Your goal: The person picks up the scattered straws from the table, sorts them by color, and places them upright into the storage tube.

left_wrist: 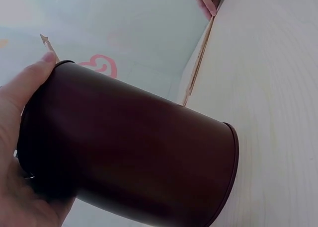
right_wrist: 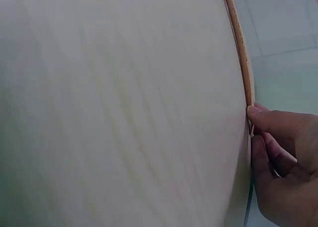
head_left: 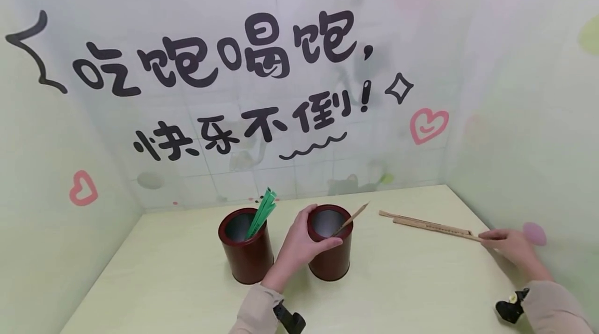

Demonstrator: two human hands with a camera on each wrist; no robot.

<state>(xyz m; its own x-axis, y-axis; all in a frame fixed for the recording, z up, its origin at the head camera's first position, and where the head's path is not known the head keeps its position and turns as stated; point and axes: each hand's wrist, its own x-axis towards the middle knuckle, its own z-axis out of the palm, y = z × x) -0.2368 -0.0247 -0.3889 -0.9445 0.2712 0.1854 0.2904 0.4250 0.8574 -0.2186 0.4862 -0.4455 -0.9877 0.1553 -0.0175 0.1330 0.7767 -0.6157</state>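
Note:
My left hand [head_left: 298, 244] grips the upper part of a dark red cylindrical holder [head_left: 331, 264], its thumb across the near side of the rim. One slim brown paper-wrapped stick packet [head_left: 357, 216] leans out of that holder. At the right, more long brown paper packets [head_left: 430, 226], looking like wrapped chopsticks, lie on the table. Their near end is pinched between the thumb and fingers of my right hand [head_left: 513, 249]. In the right wrist view, thumb and fingertips meet at the packet's end [right_wrist: 243, 63]. The left wrist view shows the holder's side [left_wrist: 139, 147] large, hiding its inside.
A second dark red holder [head_left: 248, 266] stands left of the gripped one, with several green packets [head_left: 261, 214] in it. The pale wooden table [head_left: 398, 292] meets a back wall [head_left: 210, 188] with printed lettering and a side wall [head_left: 524, 178] at the right.

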